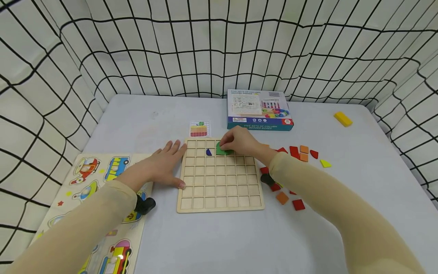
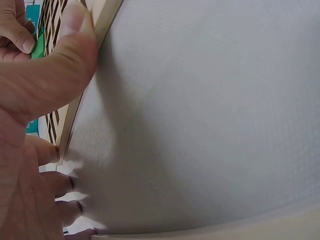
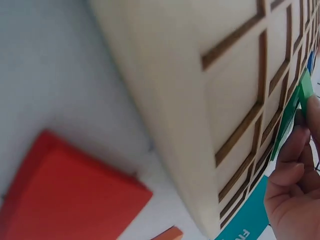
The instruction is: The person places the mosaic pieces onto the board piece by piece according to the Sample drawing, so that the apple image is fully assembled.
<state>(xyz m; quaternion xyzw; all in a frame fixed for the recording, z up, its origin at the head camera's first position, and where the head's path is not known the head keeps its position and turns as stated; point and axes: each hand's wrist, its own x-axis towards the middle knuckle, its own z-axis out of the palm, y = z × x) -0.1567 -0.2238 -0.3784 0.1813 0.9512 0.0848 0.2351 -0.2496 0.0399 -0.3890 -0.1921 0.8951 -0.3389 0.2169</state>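
Note:
A wooden grid board (image 1: 220, 192) lies on the white table. My left hand (image 1: 162, 165) rests at its left edge, fingers spread, with the thumb and a fingertip touching the frame. Over the board's upper middle cells, my right hand (image 1: 241, 140) pinches a small green tile (image 3: 305, 89) between thumb and fingers. Under that hand, another green piece (image 3: 286, 122) shows on the grid, partly covered by the fingers. A dark blue curved piece (image 1: 208, 152) sits in a cell just left of the green.
A small pattern card (image 1: 200, 129) and a boxed set (image 1: 260, 110) lie behind the board. Several red tiles (image 1: 299, 204) and orange tiles (image 1: 282, 198) are scattered to the right. A yellow block (image 1: 343, 119) lies far right; a vehicle puzzle board (image 1: 68, 182) is under my left forearm.

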